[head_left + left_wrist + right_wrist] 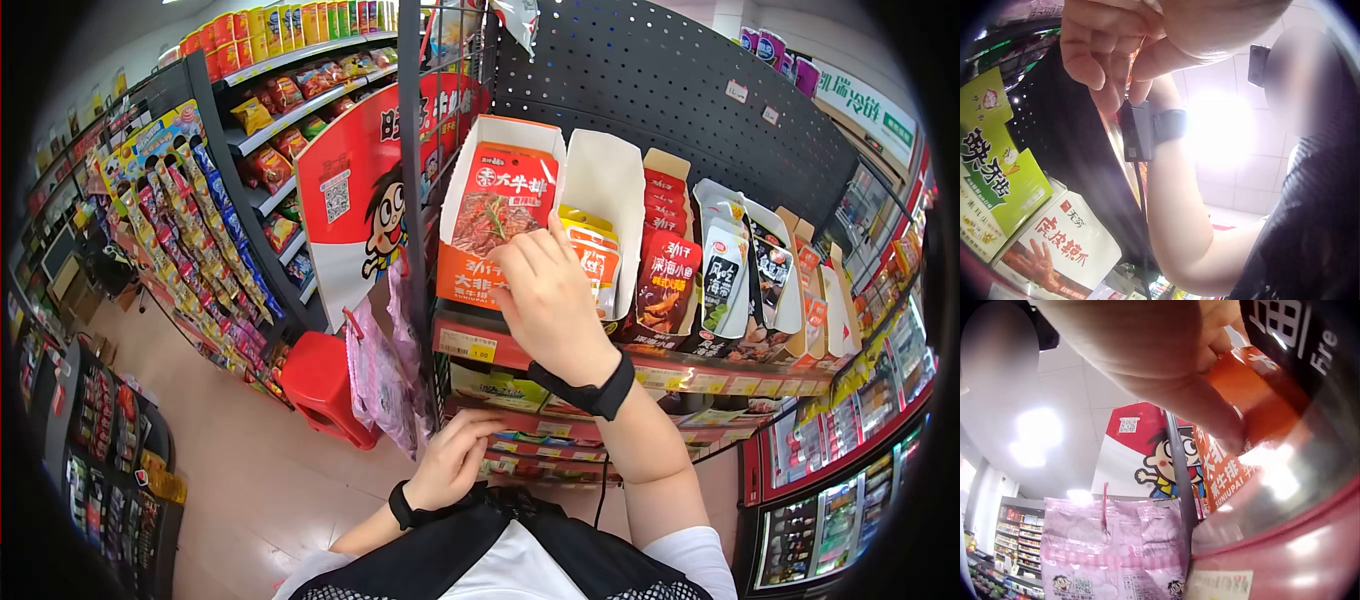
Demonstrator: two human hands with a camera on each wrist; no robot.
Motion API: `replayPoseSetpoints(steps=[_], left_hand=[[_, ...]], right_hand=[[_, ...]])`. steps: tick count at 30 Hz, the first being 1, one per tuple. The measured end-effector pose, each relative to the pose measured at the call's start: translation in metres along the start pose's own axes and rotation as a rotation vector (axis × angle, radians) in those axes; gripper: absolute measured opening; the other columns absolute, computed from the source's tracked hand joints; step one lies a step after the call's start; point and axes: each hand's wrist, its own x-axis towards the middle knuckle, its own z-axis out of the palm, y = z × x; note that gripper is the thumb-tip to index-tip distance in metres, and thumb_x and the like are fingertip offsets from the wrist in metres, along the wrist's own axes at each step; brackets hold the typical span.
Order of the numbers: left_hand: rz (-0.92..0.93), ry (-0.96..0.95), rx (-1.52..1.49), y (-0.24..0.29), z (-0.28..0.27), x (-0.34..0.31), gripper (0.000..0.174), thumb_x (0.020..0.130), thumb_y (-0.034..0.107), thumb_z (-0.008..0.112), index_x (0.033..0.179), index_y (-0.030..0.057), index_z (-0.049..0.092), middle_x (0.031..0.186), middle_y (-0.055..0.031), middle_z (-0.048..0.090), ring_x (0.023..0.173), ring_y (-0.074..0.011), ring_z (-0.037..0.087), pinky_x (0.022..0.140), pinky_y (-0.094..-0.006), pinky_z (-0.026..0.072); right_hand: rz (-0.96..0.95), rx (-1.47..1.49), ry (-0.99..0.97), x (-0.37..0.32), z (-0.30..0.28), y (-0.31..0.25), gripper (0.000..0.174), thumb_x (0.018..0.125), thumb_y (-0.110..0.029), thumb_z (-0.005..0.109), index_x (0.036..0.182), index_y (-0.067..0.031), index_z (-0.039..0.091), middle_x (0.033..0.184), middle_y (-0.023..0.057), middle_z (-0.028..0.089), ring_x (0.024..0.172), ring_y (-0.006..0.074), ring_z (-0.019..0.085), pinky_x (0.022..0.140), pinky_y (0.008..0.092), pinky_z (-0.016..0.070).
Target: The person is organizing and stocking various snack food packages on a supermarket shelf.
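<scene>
My right hand (550, 295) is at the right front corner of an orange snack box (465, 280) on the top shelf. In the right wrist view the thumb (1225, 428) presses the box's printed front, while the other fingers curl over its upper edge. Red snack packets (505, 200) stand inside the box. Beside it is a white display box (605, 170) with yellow-topped packets (590, 235), partly behind the hand. My left hand (452, 462) hangs loosely curled by the lower shelves, holding nothing. Green snack boxes (1004, 175) and a white snack box (1060, 244) are near it.
More display boxes with dark snack pouches (725, 275) line the shelf to the right. A black perforated panel (660, 80) backs the rack. Pink bags (375, 375) hang at its left side, beside a red stool (325, 385). A rack post (411, 150) stands left of the orange box.
</scene>
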Motion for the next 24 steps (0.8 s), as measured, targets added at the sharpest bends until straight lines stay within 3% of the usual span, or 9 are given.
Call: replayPoseSetpoints(steps=[7, 8, 11, 12, 16, 24], left_hand=[[-0.018, -0.044, -0.004, 0.001, -0.002, -0.003, 0.026, 0.089, -0.006, 0.048, 0.112, 0.0003, 0.059, 0.110, -0.0166, 0.060, 0.097, -0.0333, 0.061, 0.080, -0.0363, 0.0500], [-0.013, -0.043, -0.006, 0.000, -0.001, -0.004, 0.025, 0.089, -0.007, 0.047, 0.111, -0.0009, 0.059, 0.111, -0.0166, 0.060, 0.095, -0.0305, 0.061, 0.080, -0.0351, 0.0504], [0.001, -0.047, -0.006, -0.003, 0.000, -0.004, 0.026, 0.090, -0.009, 0.043, 0.110, -0.0033, 0.059, 0.113, -0.0167, 0.061, 0.093, -0.0250, 0.062, 0.079, -0.0326, 0.0511], [0.000, -0.052, -0.005, -0.003, 0.000, -0.004, 0.026, 0.090, -0.010, 0.043, 0.110, -0.0033, 0.058, 0.114, -0.0168, 0.060, 0.093, -0.0249, 0.062, 0.079, -0.0325, 0.0512], [-0.028, -0.041, -0.051, -0.011, 0.001, -0.010, 0.026, 0.091, -0.009, 0.043, 0.111, -0.0035, 0.059, 0.114, -0.0164, 0.061, 0.092, -0.0225, 0.062, 0.080, -0.0313, 0.0509], [-0.119, -0.135, -0.172, -0.014, 0.009, -0.011, 0.026, 0.092, -0.008, 0.042, 0.109, -0.0037, 0.062, 0.110, -0.0147, 0.061, 0.086, -0.0188, 0.060, 0.079, -0.0290, 0.0493]], right_hand=[[0.029, -0.050, -0.024, -0.018, -0.004, -0.017, 0.022, 0.078, -0.006, 0.054, 0.099, -0.0021, 0.058, 0.090, 0.0089, 0.054, 0.094, 0.0255, 0.055, 0.110, 0.0544, 0.0294], [0.050, -0.036, -0.073, -0.020, -0.006, -0.015, 0.029, 0.079, -0.005, 0.055, 0.107, -0.0025, 0.059, 0.096, 0.0075, 0.057, 0.099, 0.0248, 0.056, 0.111, 0.0548, 0.0285], [0.077, 0.019, 0.094, -0.028, -0.011, -0.023, 0.036, 0.079, -0.004, 0.056, 0.115, -0.0030, 0.059, 0.101, 0.0067, 0.059, 0.106, 0.0245, 0.056, 0.111, 0.0548, 0.0279], [0.104, 0.068, 0.149, -0.033, -0.018, -0.027, 0.040, 0.077, -0.001, 0.062, 0.117, -0.0056, 0.061, 0.105, 0.0060, 0.061, 0.109, 0.0248, 0.057, 0.109, 0.0532, 0.0309], [0.191, 0.044, 0.323, -0.081, -0.027, -0.024, 0.036, 0.071, 0.002, 0.070, 0.105, -0.0096, 0.066, 0.105, 0.0066, 0.063, 0.103, 0.0274, 0.059, 0.102, 0.0510, 0.0388], [0.567, -0.190, 0.391, -0.178, -0.032, -0.014, 0.037, 0.072, 0.005, 0.066, 0.107, -0.0057, 0.062, 0.119, 0.0130, 0.055, 0.115, 0.0352, 0.050, 0.100, 0.0469, 0.0386]])
